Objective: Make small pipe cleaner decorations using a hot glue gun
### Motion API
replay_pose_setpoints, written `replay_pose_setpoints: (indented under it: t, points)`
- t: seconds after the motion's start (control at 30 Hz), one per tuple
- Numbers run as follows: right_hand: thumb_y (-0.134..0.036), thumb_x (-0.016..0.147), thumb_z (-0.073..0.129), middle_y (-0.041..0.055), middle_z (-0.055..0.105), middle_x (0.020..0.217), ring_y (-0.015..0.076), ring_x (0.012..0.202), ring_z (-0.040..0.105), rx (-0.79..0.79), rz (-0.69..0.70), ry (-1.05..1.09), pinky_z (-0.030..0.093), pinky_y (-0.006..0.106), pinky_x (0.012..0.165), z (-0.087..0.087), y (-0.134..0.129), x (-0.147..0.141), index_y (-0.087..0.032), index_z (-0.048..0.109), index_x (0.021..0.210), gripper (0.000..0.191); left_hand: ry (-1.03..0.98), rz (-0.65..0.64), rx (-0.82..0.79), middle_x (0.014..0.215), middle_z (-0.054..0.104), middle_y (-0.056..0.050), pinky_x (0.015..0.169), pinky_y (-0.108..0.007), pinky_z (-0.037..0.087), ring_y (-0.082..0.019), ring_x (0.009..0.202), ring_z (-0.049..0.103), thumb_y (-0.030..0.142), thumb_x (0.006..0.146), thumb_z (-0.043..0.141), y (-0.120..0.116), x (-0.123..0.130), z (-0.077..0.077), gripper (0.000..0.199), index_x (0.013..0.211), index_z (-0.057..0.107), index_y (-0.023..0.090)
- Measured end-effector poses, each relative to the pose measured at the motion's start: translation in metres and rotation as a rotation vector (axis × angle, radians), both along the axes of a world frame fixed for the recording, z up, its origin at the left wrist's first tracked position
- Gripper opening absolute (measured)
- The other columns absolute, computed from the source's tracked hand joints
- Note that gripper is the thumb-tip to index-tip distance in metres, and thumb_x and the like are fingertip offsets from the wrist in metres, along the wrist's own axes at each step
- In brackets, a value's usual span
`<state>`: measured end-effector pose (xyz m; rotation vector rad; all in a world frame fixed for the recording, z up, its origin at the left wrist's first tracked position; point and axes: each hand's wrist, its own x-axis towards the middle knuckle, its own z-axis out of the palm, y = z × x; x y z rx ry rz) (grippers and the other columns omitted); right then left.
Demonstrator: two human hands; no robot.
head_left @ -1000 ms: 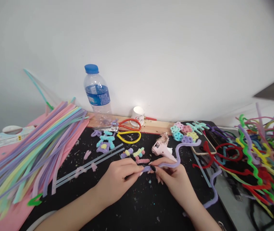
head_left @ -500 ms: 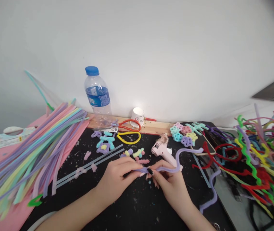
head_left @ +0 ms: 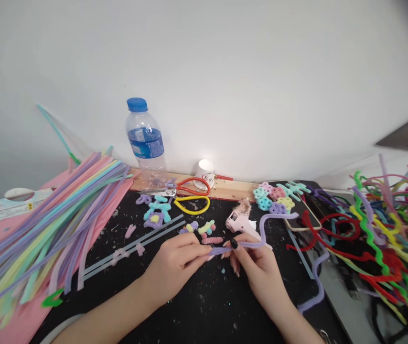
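Observation:
A wavy purple pipe cleaner point(head_left: 263, 229) runs between my two hands, its free end bending up and away to the right. My left hand point(head_left: 177, 263) pinches it at its left end. Thumb and fingers of my right hand point(head_left: 256, 267) grip the same strand a short way along. Just beyond the right hand lies a pale pink glue gun point(head_left: 240, 222). Small fuzzy pieces rest past my fingertips: a pink coil point(head_left: 212, 241) and a yellow-and-pink piece point(head_left: 207, 227). A turquoise and purple pipe-cleaner figure point(head_left: 157, 211) lies farther left.
Straight pastel pipe cleaners point(head_left: 64, 215) are heaped at left, bent bright ones point(head_left: 386, 239) at right. Behind stand a plastic bottle point(head_left: 144, 143) and a white cup point(head_left: 205, 173), near scissors point(head_left: 191, 205). Glue sticks point(head_left: 132, 247) lie on the black mat point(head_left: 204, 315). Fuzzy flowers point(head_left: 273, 197) sit on a phone point(head_left: 302, 217).
My right hand has slid slightly right along the purple pipe cleaner, widening the gap from my left hand. The strand's free end has shifted a little left and up.

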<state>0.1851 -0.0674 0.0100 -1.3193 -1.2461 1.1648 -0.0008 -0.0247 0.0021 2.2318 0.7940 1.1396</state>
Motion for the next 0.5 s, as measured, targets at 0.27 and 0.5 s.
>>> replay_pose_setpoints:
  t: [0.27, 0.5]
  points:
    - [-0.033, 0.087, 0.052, -0.0032, 0.05, 0.055, 0.0081, 0.044, 0.039, 0.062, -0.186, -0.078, 0.031, 0.02, 0.04, 0.002, -0.003, 0.009, -0.018, 0.049, 0.066, 0.026, -0.042, 0.078, 0.01, 0.073, 0.063, -0.003, 0.064, -0.019, 0.048, -0.011, 0.067, 0.06, 0.007, 0.08, 0.061, 0.005, -0.005, 0.001, 0.012, 0.086, 0.07, 0.012]
    - [-0.011, 0.08, 0.056, 0.0064, 0.062, 0.09, 0.0211, 0.087, 0.055, 0.633, -0.149, -0.678, 0.045, 0.037, 0.078, 0.016, -0.005, 0.015, -0.019, 0.058, 0.094, 0.016, 0.004, 0.008, 0.051, 0.075, 0.062, -0.003, 0.065, -0.02, 0.049, -0.012, 0.07, 0.059, 0.009, 0.082, 0.06, 0.006, -0.006, 0.001, 0.014, 0.091, 0.069, 0.014]
